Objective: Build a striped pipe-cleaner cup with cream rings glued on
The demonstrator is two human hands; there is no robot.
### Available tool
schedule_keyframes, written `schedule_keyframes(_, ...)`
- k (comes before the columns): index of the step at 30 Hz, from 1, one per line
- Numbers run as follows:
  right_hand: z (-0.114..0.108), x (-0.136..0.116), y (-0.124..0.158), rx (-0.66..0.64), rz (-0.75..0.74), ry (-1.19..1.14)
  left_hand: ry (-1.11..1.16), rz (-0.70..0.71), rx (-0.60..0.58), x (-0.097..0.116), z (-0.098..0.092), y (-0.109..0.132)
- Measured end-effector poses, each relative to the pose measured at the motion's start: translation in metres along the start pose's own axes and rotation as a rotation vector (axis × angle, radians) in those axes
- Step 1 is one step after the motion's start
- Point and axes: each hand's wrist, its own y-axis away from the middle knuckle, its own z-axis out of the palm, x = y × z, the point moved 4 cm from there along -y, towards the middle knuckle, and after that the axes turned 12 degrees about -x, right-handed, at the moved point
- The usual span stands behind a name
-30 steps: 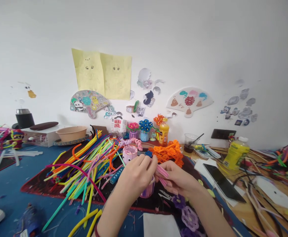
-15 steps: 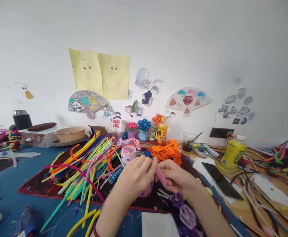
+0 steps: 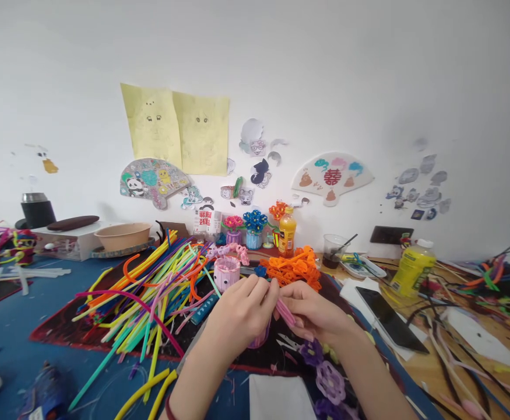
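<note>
Pink pipe cleaners (image 3: 285,312), bunched side by side, are held between my two hands over the dark mat. My left hand (image 3: 246,309) is closed, its fingertips pinched at the upper end of the bunch. Thumb and fingers of my right hand (image 3: 311,309) grip the same bunch from the right. Partly hidden below my hands is a pink and purple pot (image 3: 261,339). Just beyond my left hand stands a pink pot with eyes (image 3: 227,274). Pliers (image 3: 288,343) and purple pipe-cleaner flowers (image 3: 330,382) lie near my right wrist.
A large pile of coloured pipe cleaners (image 3: 150,297) spreads to the left. Orange pipe-cleaner pieces (image 3: 294,268) lie beyond my hands. To the right are a phone (image 3: 390,318), a yellow bottle (image 3: 413,268) and a cup (image 3: 336,251). A glue gun (image 3: 47,394) lies front left.
Both hands keep nearly the same hold on the pink pipe cleaners. The whole view has shifted very slightly.
</note>
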Motion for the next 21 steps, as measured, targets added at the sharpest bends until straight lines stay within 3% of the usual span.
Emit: schedule_keyframes(21, -0.011, 0.001, 0.006, -0.042, 0.014, 0.042, 0.024, -0.017, -0.045, 0.000, 0.005, -0.001)
